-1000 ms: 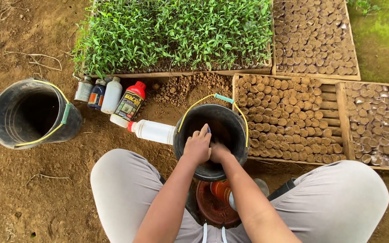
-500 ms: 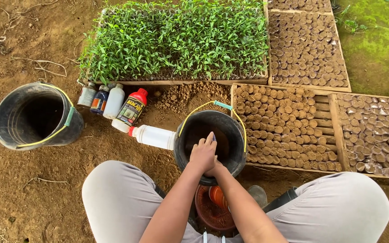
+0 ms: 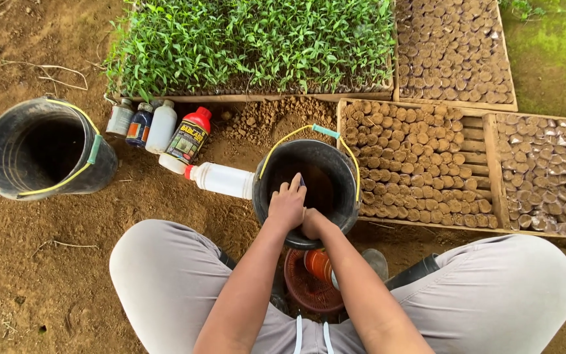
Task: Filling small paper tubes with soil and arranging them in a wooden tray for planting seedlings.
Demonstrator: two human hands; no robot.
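Observation:
A black bucket [image 3: 350, 172] with a yellow handle stands on the soil between my knees. My left hand [image 3: 287, 204] lies over its near rim, back up, with the fingers stretched down into the dark inside. A small dark blue thing shows at the fingertips. My right hand [image 3: 312, 225] is tucked under the left at the same rim, curled and mostly hidden. What either palm holds is out of sight.
A second black bucket [image 3: 8, 154] lies tipped at the left. Several bottles [image 3: 162, 126] stand by a seedling tray [image 3: 250, 46], and a white bottle [image 3: 221, 179] lies against my bucket. Wooden trays of soil pots [image 3: 414, 164] fill the right. A red basket [image 3: 306, 292] sits between my legs.
Both hands stay together at the bucket and have slid slightly toward its near rim. The view has shifted a little; nothing else has moved.

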